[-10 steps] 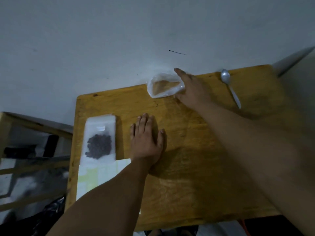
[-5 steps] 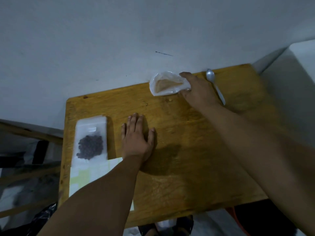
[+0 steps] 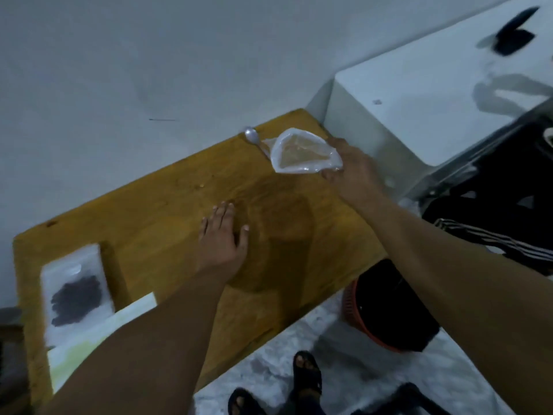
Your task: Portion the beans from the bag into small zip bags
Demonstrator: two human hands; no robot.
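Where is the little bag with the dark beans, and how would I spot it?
Start at the yellow-brown wooden table and go to its near left corner. There lies a flat white plastic zip bag, beside a pale yellow-white paper sheet. It alone shows a dark clump of beans; the clear plastic bag in the right hand at the far end holds something tan.

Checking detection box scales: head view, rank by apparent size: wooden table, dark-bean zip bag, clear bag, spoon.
1. wooden table
2. dark-bean zip bag, but nearer the camera, so ranking unsure
3. clear bag
4. spoon, partly hidden
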